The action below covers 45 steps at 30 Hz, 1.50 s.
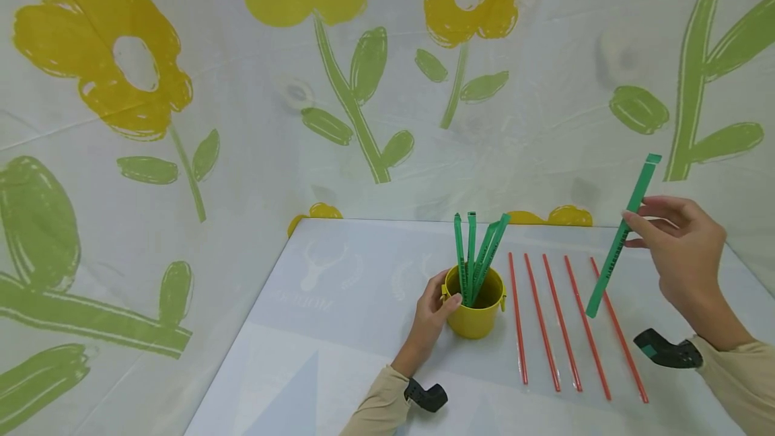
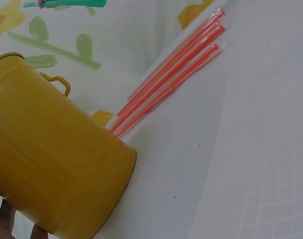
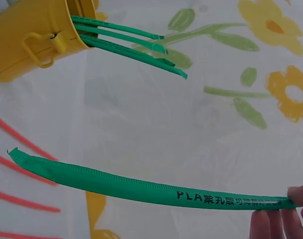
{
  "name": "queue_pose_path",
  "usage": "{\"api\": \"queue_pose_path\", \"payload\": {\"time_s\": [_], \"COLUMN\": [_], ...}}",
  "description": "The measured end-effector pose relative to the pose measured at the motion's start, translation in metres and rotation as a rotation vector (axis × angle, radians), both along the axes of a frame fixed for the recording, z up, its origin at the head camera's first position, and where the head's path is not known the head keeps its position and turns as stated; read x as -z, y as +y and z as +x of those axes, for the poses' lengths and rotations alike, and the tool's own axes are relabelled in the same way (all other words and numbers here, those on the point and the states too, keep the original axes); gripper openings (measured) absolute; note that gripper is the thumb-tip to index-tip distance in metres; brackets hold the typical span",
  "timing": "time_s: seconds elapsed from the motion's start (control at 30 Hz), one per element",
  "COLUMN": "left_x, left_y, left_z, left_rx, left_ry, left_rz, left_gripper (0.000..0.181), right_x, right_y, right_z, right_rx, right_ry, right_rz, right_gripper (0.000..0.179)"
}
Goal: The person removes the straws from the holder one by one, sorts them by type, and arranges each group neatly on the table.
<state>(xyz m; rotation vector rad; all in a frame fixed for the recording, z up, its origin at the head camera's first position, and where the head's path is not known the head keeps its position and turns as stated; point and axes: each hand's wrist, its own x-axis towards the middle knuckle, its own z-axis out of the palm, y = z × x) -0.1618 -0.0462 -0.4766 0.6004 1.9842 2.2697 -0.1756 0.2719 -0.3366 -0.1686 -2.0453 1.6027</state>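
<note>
My left hand (image 1: 427, 320) grips the side of a small yellow bucket (image 1: 473, 325), its thumb by the rim. Several green paper-wrapped straws (image 1: 460, 247) stand in the bucket and lean outward above the rim. To the right, my right hand (image 1: 691, 242) pinches another green wrapped straw (image 1: 619, 242) between thumb and fingers, raised above the table and tilted. Black lettering starting with PLA shows on this wrapper (image 3: 141, 193) in the right wrist view. In the left wrist view, the bucket (image 2: 57, 144) hides most of the left hand.
Several red straws (image 1: 541, 321) in clear wrapping lie side by side on the white table (image 1: 363, 362), between the bucket and my right arm. A pale curtain (image 1: 254, 86) printed with yellow flowers hangs behind and to the left. Each wrist wears a black strap-on device (image 1: 669, 350).
</note>
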Motion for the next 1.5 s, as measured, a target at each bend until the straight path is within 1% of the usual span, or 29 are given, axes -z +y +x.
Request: {"api": "queue_pose_path", "payload": {"time_s": [0.1, 0.2, 0.23, 0.27, 0.37, 0.47, 0.5, 0.67, 0.8, 0.9, 0.93, 1.03, 1.27, 1.33, 1.43, 1.5], "left_x": [0.000, 0.000, 0.000, 0.000, 0.000, -0.001, -0.001, 0.002, 0.016, 0.028, 0.029, 0.032, 0.032, 0.032, 0.032, 0.033], "left_y": [0.001, 0.001, 0.001, 0.002, 0.002, 0.001, 0.001, 0.000, 0.001, 0.002, 0.003, 0.003, 0.004, 0.004, 0.004, 0.005], "left_z": [0.000, 0.000, 0.000, 0.000, 0.000, 0.001, 0.000, -0.001, -0.008, -0.013, -0.014, -0.014, -0.014, -0.014, -0.014, -0.014], "left_rx": [-0.007, -0.020, -0.023, -0.024, -0.029, -0.026, -0.023, -0.005, -0.002, -0.011, -0.013, -0.017, -0.030, -0.032, -0.035, -0.036], "left_ry": [-0.003, -0.002, -0.001, -0.001, -0.002, -0.003, -0.004, -0.003, -0.010, -0.016, -0.014, -0.012, -0.009, -0.011, -0.013, -0.011], "left_rz": [-0.001, -0.004, -0.006, -0.007, -0.005, -0.004, -0.005, -0.009, 0.007, 0.011, 0.012, 0.009, 0.015, 0.011, 0.006, 0.006], "left_gripper": [0.051, 0.050, 0.050, 0.049, 0.049, 0.049, 0.050, 0.051, 0.051, 0.050, 0.049, 0.049, 0.047, 0.047, 0.046, 0.046], "right_x": [0.005, 0.013, 0.016, 0.021, 0.030, 0.033, 0.031, 0.028, 0.029, 0.033, 0.035, 0.040, 0.051, 0.055, 0.061, 0.065], "right_y": [0.006, 0.015, 0.018, 0.022, 0.030, 0.034, 0.033, 0.035, 0.039, 0.042, 0.044, 0.047, 0.055, 0.057, 0.060, 0.062], "right_z": [-0.001, -0.004, -0.005, -0.008, -0.011, -0.010, -0.008, -0.003, -0.001, -0.002, -0.002, -0.004, -0.007, -0.009, -0.011, -0.012], "right_rx": [0.026, 0.039, 0.040, 0.033, 0.047, 0.052, 0.063, 0.067, 0.063, 0.064, 0.063, 0.059, 0.036, 0.029, 0.016, 0.006], "right_ry": [-0.044, -0.063, -0.066, -0.042, -0.059, -0.082, -0.117, -0.137, -0.160, -0.195, -0.206, -0.242, -0.305, -0.329, -0.376, -0.397], "right_rz": [0.035, 0.065, 0.073, 0.038, 0.077, 0.101, 0.156, 0.191, 0.209, 0.236, 0.244, 0.268, 0.315, 0.331, 0.361, 0.379], "right_gripper": [0.026, 0.025, 0.026, 0.027, 0.032, 0.029, 0.028, 0.021, 0.019, 0.018, 0.018, 0.017, 0.014, 0.020, 0.042, 0.051]}}
